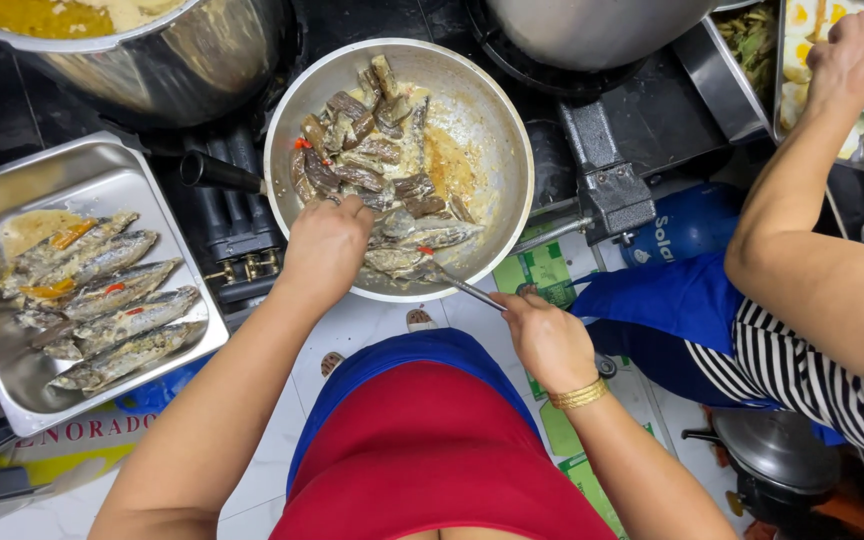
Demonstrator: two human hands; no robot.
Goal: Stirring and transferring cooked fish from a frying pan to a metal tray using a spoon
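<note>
While the pan (399, 168) sits on the stove, it holds grey-brown fish (372, 160) in pale, yellowish sauce with red chilli bits. Left hand (327, 248) rests on the near rim, fingers (357, 212) curled down onto fish, apparently gripping one. Right hand (548, 338) is clenched on a metal spoon (457, 285) whose tip lies under fish at the pan's near edge.

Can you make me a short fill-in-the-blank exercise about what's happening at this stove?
1. The left hand reaches into the round metal ____ of cooked fish pieces.
2. The right hand holds a metal ____ by its handle.
3. Whole cooked fish lie in a rectangular steel ____ on the left.
4. The right wrist wears a ____ bangle.

Missing words: pan; spoon; tray; gold
</note>
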